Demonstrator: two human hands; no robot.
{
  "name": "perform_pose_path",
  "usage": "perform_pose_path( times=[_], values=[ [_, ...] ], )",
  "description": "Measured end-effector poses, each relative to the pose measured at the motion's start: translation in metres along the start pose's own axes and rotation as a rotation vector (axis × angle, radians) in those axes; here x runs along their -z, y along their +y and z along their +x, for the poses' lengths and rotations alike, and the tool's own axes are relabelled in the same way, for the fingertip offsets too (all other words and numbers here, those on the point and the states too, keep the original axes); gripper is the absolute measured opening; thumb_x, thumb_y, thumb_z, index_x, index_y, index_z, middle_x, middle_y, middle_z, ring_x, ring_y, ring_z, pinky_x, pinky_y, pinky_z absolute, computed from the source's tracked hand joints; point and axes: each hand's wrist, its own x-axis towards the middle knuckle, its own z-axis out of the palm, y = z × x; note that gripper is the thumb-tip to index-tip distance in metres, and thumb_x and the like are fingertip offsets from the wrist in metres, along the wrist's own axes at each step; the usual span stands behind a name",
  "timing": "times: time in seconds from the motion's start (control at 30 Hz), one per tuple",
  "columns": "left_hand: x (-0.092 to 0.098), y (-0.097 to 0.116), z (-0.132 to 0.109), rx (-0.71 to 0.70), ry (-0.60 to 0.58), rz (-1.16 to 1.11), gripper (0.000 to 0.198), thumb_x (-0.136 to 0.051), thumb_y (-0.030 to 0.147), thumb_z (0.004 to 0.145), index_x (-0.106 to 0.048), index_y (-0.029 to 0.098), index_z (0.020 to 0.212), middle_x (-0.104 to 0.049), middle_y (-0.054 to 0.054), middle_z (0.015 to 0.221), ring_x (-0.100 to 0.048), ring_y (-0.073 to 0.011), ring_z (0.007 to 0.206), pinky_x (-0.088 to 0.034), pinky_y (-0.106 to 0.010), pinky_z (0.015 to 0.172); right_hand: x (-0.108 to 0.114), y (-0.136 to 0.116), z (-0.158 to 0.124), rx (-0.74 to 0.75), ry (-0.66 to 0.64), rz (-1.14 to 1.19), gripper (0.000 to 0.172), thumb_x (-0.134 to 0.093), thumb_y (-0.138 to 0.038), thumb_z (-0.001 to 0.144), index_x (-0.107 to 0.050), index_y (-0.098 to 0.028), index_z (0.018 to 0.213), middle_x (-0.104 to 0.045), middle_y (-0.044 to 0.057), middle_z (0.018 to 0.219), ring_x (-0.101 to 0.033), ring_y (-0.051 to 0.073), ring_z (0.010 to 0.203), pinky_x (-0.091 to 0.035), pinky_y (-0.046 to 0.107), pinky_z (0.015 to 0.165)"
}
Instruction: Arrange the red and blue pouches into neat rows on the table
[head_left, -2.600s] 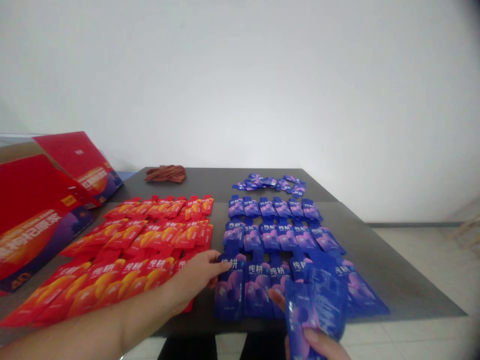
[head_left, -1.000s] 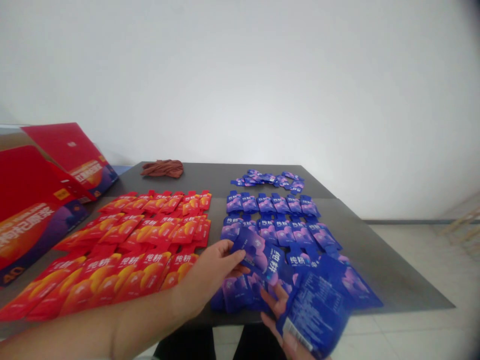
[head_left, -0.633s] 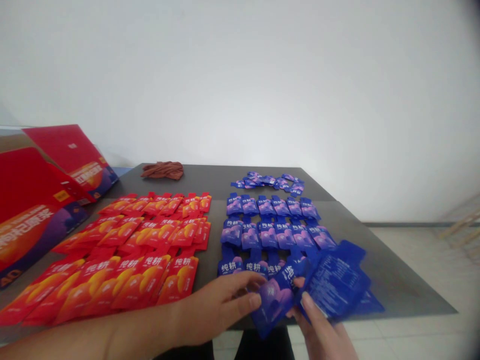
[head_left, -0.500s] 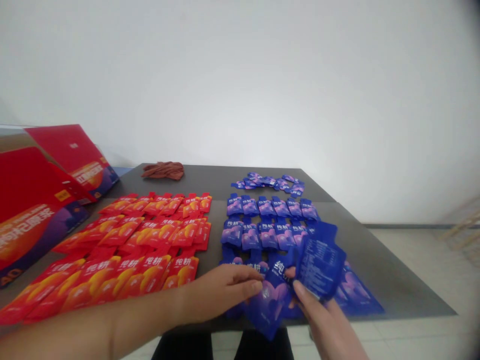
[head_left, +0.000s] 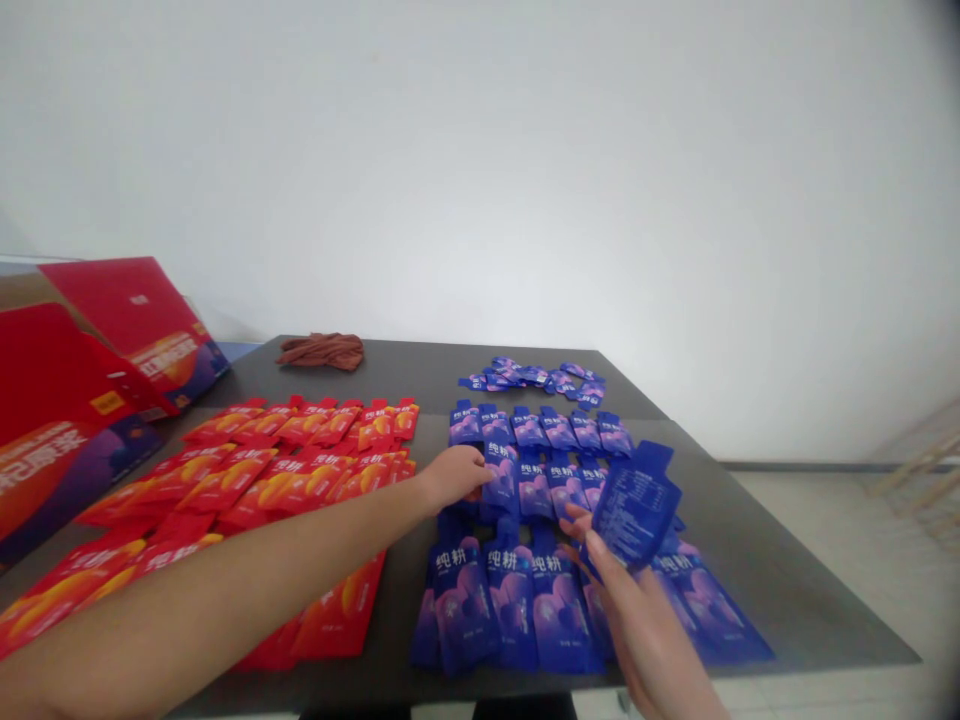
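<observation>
Blue pouches (head_left: 534, 489) lie in rows on the right half of a dark table (head_left: 757, 560); red pouches (head_left: 300, 470) lie in rows on the left half. My left hand (head_left: 452, 474) reaches across to the left end of the middle blue row, with its fingers curled on a blue pouch there. My right hand (head_left: 627, 598) is closed on a small stack of blue pouches (head_left: 634, 503), held tilted above the near blue row with the printed backs facing me.
An open red carton (head_left: 67, 380) stands at the table's left edge. A reddish-brown cloth (head_left: 321, 350) lies at the far end. A loose heap of blue pouches (head_left: 536, 377) sits behind the rows. Tiled floor shows on the right.
My left hand added a blue pouch to the near row, then reached farther out to the middle blue row. My right hand kept its stack throughout.
</observation>
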Motion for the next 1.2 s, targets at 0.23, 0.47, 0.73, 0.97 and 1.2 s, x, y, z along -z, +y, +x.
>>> perform_pose_path(
  times=[0.23, 0.47, 0.73, 0.97, 1.2],
  values=[
    [-0.010, 0.004, 0.002, -0.035, 0.099, 0.409, 0.058, -0.058, 0.014, 0.072, -0.046, 0.009, 0.128, -0.065, -0.021, 0.109, -0.064, -0.0319, 0.101, -0.048, -0.035, 0.081, 0.005, 0.004, 0.000, 0.036, 0.074, -0.044, 0.068, -0.075, -0.057, 0.067, -0.059, -0.022, 0.123, -0.054, 0.008, 0.128, -0.045, 0.029, 0.125, -0.030, 0.045, 0.108],
    [0.000, 0.009, -0.009, -0.137, 0.136, 0.549, 0.050, -0.055, 0.026, 0.079, -0.051, 0.009, 0.126, -0.065, -0.023, 0.108, -0.063, -0.0378, 0.101, -0.047, -0.045, 0.084, 0.009, 0.007, -0.004, 0.070, 0.079, -0.019, 0.062, -0.078, -0.052, 0.066, -0.063, -0.018, 0.115, -0.063, 0.008, 0.113, -0.055, 0.026, 0.109, -0.043, 0.036, 0.095],
    [0.000, 0.036, -0.047, -0.483, -0.086, 0.106, 0.038, -0.038, 0.040, 0.091, -0.068, 0.018, 0.089, -0.068, -0.004, 0.090, -0.062, -0.0179, 0.085, -0.045, -0.026, 0.077, -0.007, 0.002, -0.023, -0.029, -0.250, 0.125, 0.038, -0.072, -0.037, 0.072, -0.067, -0.012, 0.100, -0.062, 0.006, 0.083, -0.056, 0.015, 0.072, -0.046, 0.026, 0.071],
    [-0.017, 0.037, -0.064, -0.331, -0.321, -0.415, 0.027, -0.055, 0.038, 0.083, -0.054, 0.016, 0.068, -0.053, 0.004, 0.064, -0.050, -0.0102, 0.064, -0.039, -0.021, 0.066, -0.024, 0.006, -0.027, -0.127, -0.406, 0.394, 0.045, -0.072, -0.051, 0.074, -0.067, -0.015, 0.100, -0.063, 0.008, 0.087, -0.057, 0.016, 0.076, -0.047, 0.028, 0.074],
    [-0.020, 0.036, -0.051, -0.396, -0.283, -0.475, 0.026, -0.056, 0.037, 0.083, -0.060, 0.014, 0.071, -0.055, 0.003, 0.068, -0.049, -0.0102, 0.068, -0.040, -0.022, 0.069, -0.020, 0.002, -0.022, -0.116, -0.300, 0.352, 0.056, -0.057, -0.070, 0.078, -0.067, -0.018, 0.097, -0.062, 0.007, 0.086, -0.055, 0.015, 0.070, -0.046, 0.027, 0.066]
  ],
)
